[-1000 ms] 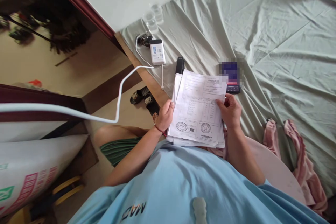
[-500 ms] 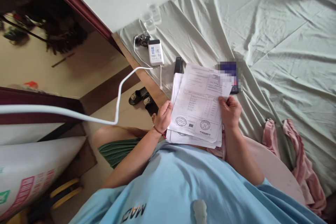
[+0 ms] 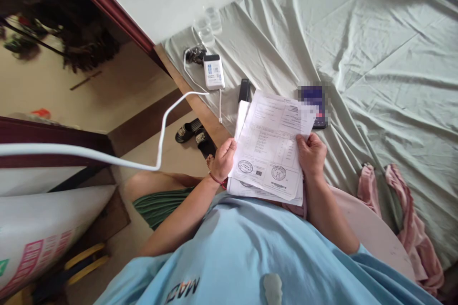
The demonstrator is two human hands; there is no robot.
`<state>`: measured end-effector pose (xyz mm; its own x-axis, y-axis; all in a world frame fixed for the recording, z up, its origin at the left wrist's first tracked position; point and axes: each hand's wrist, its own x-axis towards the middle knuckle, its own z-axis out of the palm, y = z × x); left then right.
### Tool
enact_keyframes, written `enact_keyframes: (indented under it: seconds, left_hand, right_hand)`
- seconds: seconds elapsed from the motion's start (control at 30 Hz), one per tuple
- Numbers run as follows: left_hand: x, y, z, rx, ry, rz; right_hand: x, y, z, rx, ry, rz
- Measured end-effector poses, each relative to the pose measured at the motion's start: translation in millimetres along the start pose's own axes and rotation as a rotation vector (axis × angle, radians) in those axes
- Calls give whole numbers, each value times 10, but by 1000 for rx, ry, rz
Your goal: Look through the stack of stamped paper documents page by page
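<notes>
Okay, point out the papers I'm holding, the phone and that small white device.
Papers (image 3: 270,145): head view, middle of the top sheet.
Phone (image 3: 312,97): head view, its blurred screen.
White device (image 3: 213,74): head view, its printed face.

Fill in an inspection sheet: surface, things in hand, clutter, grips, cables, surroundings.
Surface: wrinkled pale sheet, wooden edge exposed.
Things in hand: printed, stamped top page, askew over paper stack.
Clutter: white box, clear cups, dark object, phone with pixelated screen, pink cloth.
Left grip: closed on the stack's left edge.
Right grip: closed on the top page's right edge; lower sheets unclear.
Cables: white cable across the foreground; short lead by the box.
Surroundings: slippers on the floor; printed sack.
</notes>
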<state>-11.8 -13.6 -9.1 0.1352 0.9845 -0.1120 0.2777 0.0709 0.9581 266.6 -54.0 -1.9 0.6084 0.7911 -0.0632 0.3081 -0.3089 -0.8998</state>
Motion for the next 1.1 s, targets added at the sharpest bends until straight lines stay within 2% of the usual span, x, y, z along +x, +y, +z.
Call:
enact_keyframes:
  seconds: [0.37, 0.53, 0.67, 0.87, 1.1]
  left_hand:
    - [33, -17, -41, 0, -49, -20]
    - [58, -53, -37, -69, -45, -30]
    - [69, -103, -32, -164, -53, -74]
    - [67, -113, -23, -223, -34, -93]
    - [42, -72, -25, -246, -66, -107]
  right_hand:
    - [-77, -15, 9, -32, -18, 31]
    - [-96, -74, -28, -103, 67, -90]
    - [-67, -82, -110, -34, 143, -152]
    - [-26, -30, -166, 214, 10, -63]
    - [-50, 13, -69, 94, -57, -109]
